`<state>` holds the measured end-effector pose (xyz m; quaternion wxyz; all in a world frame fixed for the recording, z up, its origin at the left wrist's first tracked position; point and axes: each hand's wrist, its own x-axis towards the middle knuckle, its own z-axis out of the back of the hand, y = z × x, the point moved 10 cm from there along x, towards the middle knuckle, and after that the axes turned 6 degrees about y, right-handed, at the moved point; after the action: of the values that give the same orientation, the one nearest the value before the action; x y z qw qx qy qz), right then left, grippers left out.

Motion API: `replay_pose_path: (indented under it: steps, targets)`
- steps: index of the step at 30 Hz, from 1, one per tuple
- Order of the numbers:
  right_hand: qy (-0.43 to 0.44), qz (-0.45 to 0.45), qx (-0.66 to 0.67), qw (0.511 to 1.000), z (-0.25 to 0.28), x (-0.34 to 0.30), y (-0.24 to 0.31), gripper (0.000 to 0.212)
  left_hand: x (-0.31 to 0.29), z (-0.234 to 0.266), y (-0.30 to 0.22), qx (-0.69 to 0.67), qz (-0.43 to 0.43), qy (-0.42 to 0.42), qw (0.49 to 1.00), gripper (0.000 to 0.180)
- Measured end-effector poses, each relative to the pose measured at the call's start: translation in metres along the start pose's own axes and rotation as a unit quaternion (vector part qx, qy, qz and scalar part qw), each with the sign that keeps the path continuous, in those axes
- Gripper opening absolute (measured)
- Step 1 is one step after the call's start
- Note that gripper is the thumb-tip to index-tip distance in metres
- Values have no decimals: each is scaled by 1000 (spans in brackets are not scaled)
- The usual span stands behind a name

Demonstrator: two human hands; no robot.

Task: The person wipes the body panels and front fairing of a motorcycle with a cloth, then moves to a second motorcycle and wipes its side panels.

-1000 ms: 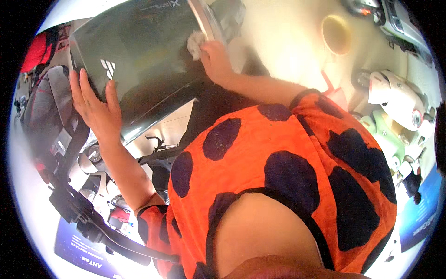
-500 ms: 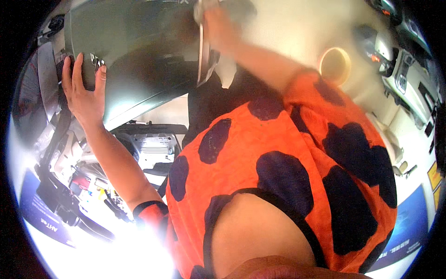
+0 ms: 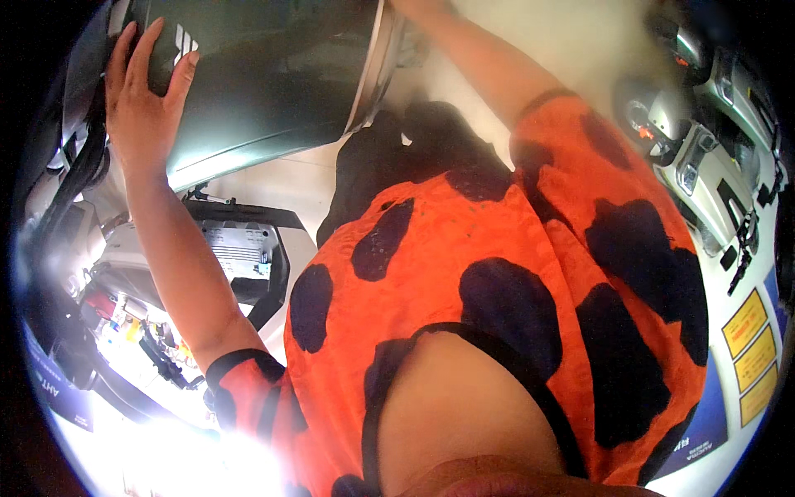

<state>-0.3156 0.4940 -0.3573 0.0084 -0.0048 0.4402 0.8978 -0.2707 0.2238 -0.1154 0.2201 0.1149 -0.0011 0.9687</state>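
Observation:
My left hand (image 3: 147, 99) lies on the left part of a large, smooth, dark grey-green panel (image 3: 273, 91). Its fingers are spread, with the thumb beside a silver slanted-bar emblem (image 3: 185, 41). Nothing is held in it. My right hand (image 3: 421, 7) is cut off by the top edge of the picture, just past the panel's pale right rim (image 3: 374, 70). Its fingers are out of sight, so whether it holds anything does not show.
Below the panel at the left is a footboard-like vehicle part (image 3: 244, 240). Light-coloured scooters (image 3: 716, 166) stand along the right side, near yellow labels (image 3: 752, 340). Small items lie in the bright lower left. Pale floor (image 3: 530, 33) shows beyond my right arm.
My right hand, blurred earlier at the panel's right edge with something greyish by it, has moved mostly out of the top. My left hand stays on the panel; the whole view has shifted.

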Motion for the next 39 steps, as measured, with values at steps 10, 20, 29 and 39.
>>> replay_pose_path:
  steps: [10,20,29,39]
  targets:
    - [132,-171,595,774,11,-79,18,28,-1,8,-3,-36,24,-6,999,49]
    - [80,-193,326,922,28,-44,-23,33,-1,2,7,15,64,25,998,52]
    - [129,-212,365,897,-28,9,-53,18,3,2,-3,50,45,36,997,51]
    - [77,-201,204,955,-43,41,-93,28,2,-4,5,49,60,35,996,56]
